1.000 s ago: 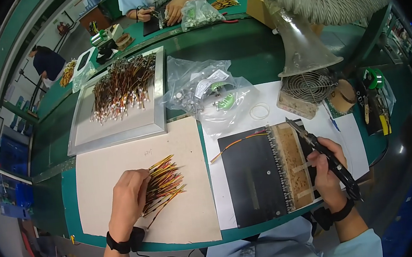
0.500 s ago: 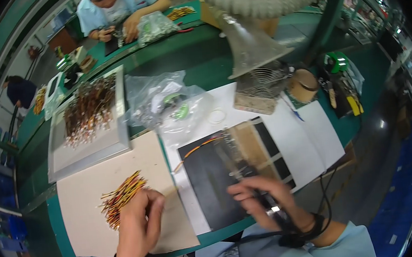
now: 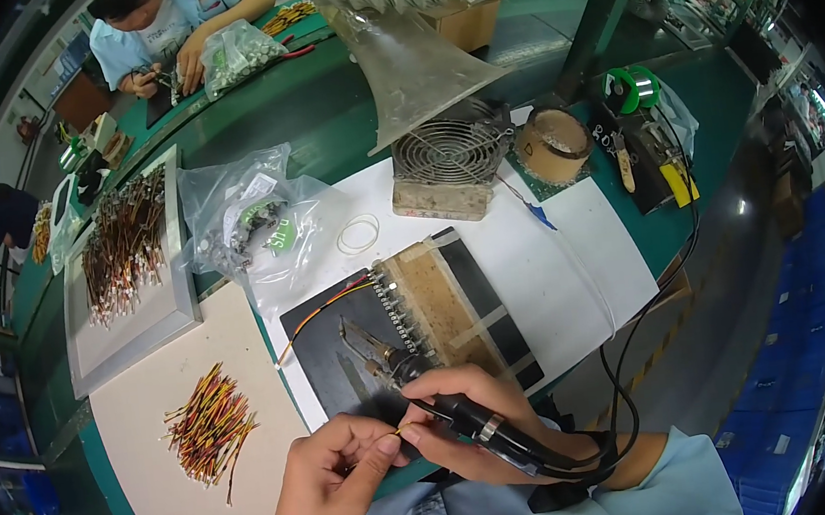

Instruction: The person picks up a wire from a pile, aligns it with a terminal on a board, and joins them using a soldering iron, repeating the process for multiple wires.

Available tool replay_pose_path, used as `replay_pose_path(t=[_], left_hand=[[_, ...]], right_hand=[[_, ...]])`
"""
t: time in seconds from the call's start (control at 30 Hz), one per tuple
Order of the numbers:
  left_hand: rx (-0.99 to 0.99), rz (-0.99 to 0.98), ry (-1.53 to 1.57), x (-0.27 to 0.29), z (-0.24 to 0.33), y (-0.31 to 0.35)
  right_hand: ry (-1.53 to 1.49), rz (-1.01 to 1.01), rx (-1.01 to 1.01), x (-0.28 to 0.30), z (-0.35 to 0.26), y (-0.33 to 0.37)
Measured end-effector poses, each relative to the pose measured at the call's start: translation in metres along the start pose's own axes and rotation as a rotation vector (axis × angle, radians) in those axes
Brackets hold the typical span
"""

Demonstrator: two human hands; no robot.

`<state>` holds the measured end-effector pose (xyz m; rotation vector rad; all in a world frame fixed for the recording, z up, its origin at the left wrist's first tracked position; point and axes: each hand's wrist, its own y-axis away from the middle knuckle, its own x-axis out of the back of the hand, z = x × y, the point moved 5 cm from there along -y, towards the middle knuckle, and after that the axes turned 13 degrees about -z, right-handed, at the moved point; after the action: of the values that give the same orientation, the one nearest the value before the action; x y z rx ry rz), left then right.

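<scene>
My left hand (image 3: 339, 471) is closed, thumb and finger pinching a thin wire (image 3: 398, 434) whose other end meets my right fingertips. In my right hand (image 3: 493, 405) lies a black soldering iron (image 3: 408, 366), its tip pointing up and left over a black board (image 3: 344, 370). A wooden strip (image 3: 442, 300) is taped on that board, with a row of small metal connectors (image 3: 398, 314) along its left edge. One red, yellow and black wire lead (image 3: 325, 307) runs from the upper end of the row. Left of my hands lies a pile of short coloured wires (image 3: 211, 424) on beige card.
A metal-framed tray (image 3: 182, 236) of finished-looking wire leads stands at left, beside a clear plastic bag (image 3: 303, 224). A fan (image 3: 447, 153) sits under an extraction hood (image 3: 413, 71). Farther right are a round tin (image 3: 553, 142) and a solder spool (image 3: 631, 89). A co-worker (image 3: 173, 36) works opposite.
My left hand has moved right from the wire pile, bringing a wire to my right hand. The right hand has come left and nearer with the soldering iron. The view has shifted.
</scene>
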<state>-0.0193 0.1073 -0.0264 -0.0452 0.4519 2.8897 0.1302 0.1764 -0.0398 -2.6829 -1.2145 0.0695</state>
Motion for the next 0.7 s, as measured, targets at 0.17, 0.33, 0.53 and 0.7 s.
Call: replay_pose_path(t=[0.17, 0.33, 0.53, 0.7], left_hand=[[0.149, 0.045, 0.192, -0.002, -0.001, -0.006], [0.138, -0.016, 0.221, -0.011, -0.004, -0.011], [0.168, -0.126, 0.022, -0.018, -0.008, -0.001], [0.127, -0.014, 0.046, -0.023, -0.004, 0.007]], right_hand=[[0.014, 0.054, -0.047, 0.007, 0.005, 0.009], [0.3, -0.074, 0.133, 0.015, 0.0, 0.005], [0.216, -0.084, 0.132, 0.012, -0.009, 0.008], [0.021, -0.058, 0.014, 0.004, -0.004, 0.019]])
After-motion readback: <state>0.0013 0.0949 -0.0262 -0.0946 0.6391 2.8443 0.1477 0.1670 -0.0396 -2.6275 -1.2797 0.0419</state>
